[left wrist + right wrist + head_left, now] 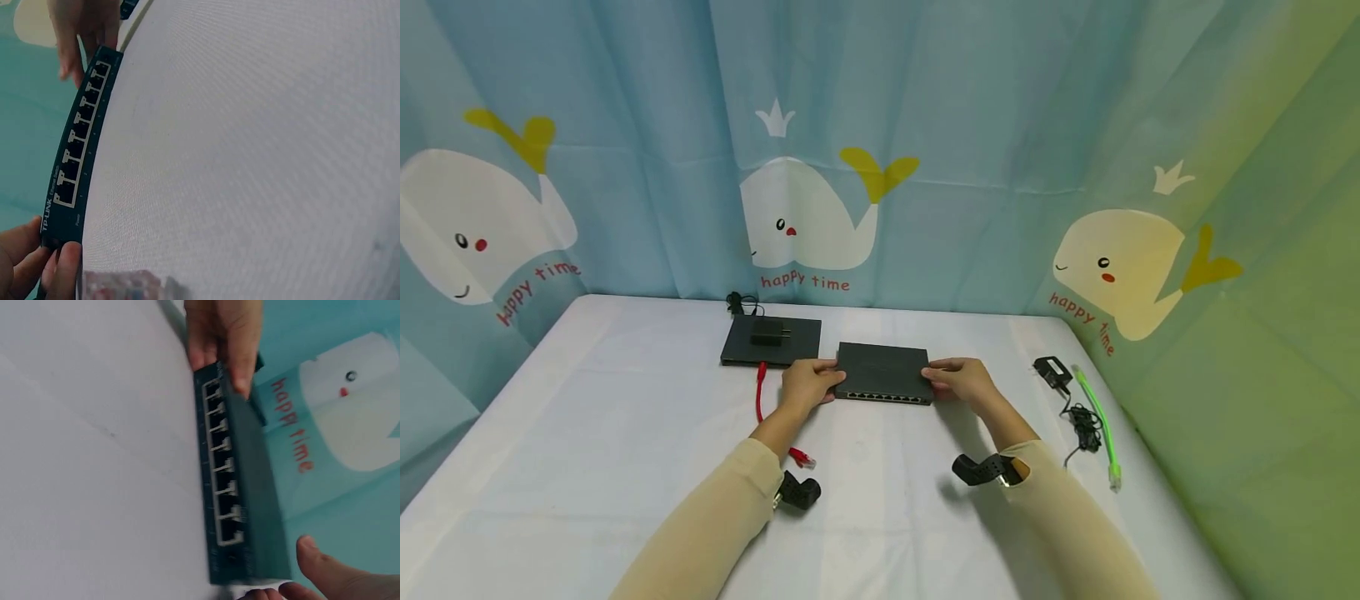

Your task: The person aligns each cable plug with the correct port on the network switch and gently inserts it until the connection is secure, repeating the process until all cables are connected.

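A black TP-LINK Ethernet switch (883, 372), its row of several ports facing me, lies between both hands at the middle of the white table. My left hand (808, 384) grips its left end; the left wrist view shows fingers and thumb pinching that corner. At the right end is my right hand (964, 382). In the right wrist view its thumb (325, 562) stands straight and a little apart from the switch (234, 487), with fingertips low beside the end. Whether the switch touches the table cannot be told.
Behind my left hand lies a flat black device (805, 333) bearing a black power adapter (767, 333). A red network cable (759, 392) runs under my left forearm. At right are another adapter (1052, 372), its coiled cord (1086, 427) and a green cable (1099, 408).
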The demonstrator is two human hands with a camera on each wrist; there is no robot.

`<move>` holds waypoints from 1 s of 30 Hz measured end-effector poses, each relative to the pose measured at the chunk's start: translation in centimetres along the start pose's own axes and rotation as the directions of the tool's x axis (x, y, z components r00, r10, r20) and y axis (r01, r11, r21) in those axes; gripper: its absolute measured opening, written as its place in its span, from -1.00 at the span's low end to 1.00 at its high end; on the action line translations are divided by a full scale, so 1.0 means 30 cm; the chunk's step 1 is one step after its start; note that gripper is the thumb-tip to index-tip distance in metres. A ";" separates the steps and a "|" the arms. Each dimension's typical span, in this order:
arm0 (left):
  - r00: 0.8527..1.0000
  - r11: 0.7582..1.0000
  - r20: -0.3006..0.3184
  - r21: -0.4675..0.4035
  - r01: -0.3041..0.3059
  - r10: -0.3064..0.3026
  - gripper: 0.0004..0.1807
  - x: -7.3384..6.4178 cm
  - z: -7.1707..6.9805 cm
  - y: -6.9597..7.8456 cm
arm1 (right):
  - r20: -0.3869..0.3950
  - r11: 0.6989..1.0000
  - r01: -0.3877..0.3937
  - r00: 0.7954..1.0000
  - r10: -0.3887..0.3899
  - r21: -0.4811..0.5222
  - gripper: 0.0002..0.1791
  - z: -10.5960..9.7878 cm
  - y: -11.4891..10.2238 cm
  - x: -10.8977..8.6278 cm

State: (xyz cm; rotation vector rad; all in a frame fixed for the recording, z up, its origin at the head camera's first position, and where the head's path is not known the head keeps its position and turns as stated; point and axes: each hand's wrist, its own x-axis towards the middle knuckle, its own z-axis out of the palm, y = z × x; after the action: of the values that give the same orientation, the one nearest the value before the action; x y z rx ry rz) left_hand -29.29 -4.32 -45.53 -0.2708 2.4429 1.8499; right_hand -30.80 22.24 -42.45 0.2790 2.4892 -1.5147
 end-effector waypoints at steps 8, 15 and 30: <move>1.000 1.000 0.005 -0.003 -0.001 0.002 -0.61 0.007 0.009 -0.005 | 0.118 0.990 0.113 0.988 -0.103 -0.082 -0.46 -0.168 0.022 -0.120; 1.000 1.000 -0.002 0.007 0.002 -0.002 -0.61 0.004 0.010 -0.009 | 0.191 0.937 0.194 0.971 -0.142 -0.290 -0.49 -0.322 0.088 -0.241; 1.000 1.000 -0.012 0.021 -0.006 0.007 -0.60 0.004 0.012 -0.011 | 0.490 0.888 0.375 0.846 -0.210 -0.266 -0.60 -0.458 0.262 -0.355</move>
State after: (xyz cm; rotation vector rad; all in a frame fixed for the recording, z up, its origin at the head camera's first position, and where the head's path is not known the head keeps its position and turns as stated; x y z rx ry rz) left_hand -29.38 -4.07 -45.96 -0.2741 2.4727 1.8294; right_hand -19.62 37.50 -40.02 -0.4922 2.4171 -1.0248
